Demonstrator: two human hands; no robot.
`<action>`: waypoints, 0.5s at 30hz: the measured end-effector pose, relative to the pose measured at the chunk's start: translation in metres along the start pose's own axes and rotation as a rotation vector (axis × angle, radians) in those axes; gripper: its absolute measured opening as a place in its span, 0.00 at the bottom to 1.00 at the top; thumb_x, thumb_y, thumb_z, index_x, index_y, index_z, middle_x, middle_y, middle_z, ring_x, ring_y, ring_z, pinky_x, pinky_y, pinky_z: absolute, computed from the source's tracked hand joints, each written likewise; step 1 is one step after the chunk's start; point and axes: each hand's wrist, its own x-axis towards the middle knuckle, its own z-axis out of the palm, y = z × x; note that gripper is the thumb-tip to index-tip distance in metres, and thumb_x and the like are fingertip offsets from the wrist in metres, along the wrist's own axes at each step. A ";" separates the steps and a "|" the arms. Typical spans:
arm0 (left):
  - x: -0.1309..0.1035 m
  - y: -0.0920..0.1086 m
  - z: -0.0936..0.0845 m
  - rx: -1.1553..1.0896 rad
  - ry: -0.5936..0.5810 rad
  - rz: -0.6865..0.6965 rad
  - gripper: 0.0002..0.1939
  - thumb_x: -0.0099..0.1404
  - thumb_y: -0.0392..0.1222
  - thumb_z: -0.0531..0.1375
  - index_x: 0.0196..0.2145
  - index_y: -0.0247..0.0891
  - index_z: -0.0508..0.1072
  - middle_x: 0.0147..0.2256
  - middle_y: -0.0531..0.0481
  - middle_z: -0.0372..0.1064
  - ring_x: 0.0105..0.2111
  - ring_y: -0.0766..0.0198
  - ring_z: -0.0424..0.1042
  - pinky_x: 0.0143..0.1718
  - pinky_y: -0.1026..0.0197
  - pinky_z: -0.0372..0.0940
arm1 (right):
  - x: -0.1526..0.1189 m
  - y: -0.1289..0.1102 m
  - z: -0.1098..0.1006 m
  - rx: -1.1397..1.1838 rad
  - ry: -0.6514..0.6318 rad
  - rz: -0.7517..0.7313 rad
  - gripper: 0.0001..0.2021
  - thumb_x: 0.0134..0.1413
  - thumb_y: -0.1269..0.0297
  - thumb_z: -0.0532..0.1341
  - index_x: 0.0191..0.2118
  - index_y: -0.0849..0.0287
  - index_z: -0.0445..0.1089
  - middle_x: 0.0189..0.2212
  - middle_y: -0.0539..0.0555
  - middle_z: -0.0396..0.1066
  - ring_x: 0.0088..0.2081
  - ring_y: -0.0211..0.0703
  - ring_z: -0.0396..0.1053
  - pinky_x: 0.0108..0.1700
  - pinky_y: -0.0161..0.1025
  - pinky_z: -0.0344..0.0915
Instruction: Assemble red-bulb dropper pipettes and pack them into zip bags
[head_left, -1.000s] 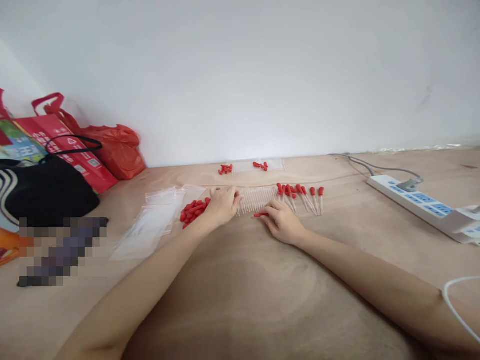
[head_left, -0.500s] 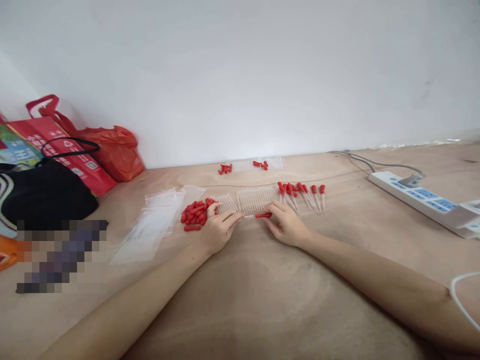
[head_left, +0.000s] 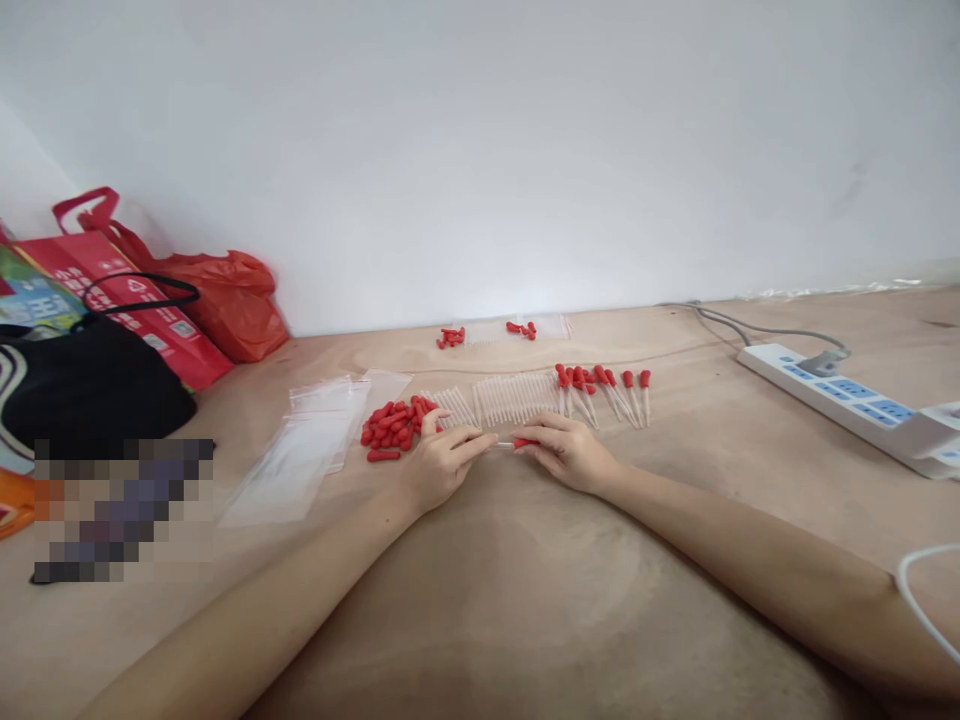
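Observation:
In the middle of the table my left hand [head_left: 442,462] pinches a clear dropper tube [head_left: 505,445]. My right hand [head_left: 571,452] is closed on a red rubber bulb [head_left: 519,444], mostly covered by the fingers, at the tube's right end. How far the tube sits in the bulb is hidden. Just beyond the hands lie rows of clear tubes [head_left: 517,397]. A heap of red bulbs [head_left: 394,425] is by my left hand. Several droppers with red bulbs fitted [head_left: 628,395] lie beyond my right hand.
Clear zip bags [head_left: 289,470] lie at the left. Near the wall is another bag with red bulbs [head_left: 525,329]. Shopping bags [head_left: 150,300] and a black cloth item [head_left: 97,390] stand far left. A white power strip [head_left: 840,395] with a grey cord is at the right.
The tube and the red bulb have come together; the gap between them is gone. My left hand has moved slightly right, and less of the bulb shows.

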 end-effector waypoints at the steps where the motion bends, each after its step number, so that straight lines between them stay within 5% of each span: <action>1: 0.000 0.000 0.000 -0.003 -0.001 0.004 0.14 0.64 0.32 0.48 0.40 0.42 0.70 0.33 0.51 0.72 0.31 0.68 0.70 0.50 0.52 0.45 | 0.000 0.000 0.000 0.007 0.008 -0.012 0.10 0.54 0.69 0.52 0.40 0.58 0.68 0.32 0.55 0.68 0.33 0.38 0.67 0.36 0.37 0.66; 15: 0.001 0.002 0.000 0.019 0.051 0.106 0.14 0.63 0.29 0.47 0.39 0.39 0.69 0.30 0.52 0.71 0.28 0.68 0.68 0.41 0.56 0.48 | 0.001 -0.002 -0.001 -0.016 0.028 -0.150 0.08 0.54 0.68 0.54 0.37 0.62 0.69 0.30 0.56 0.69 0.31 0.38 0.67 0.33 0.35 0.67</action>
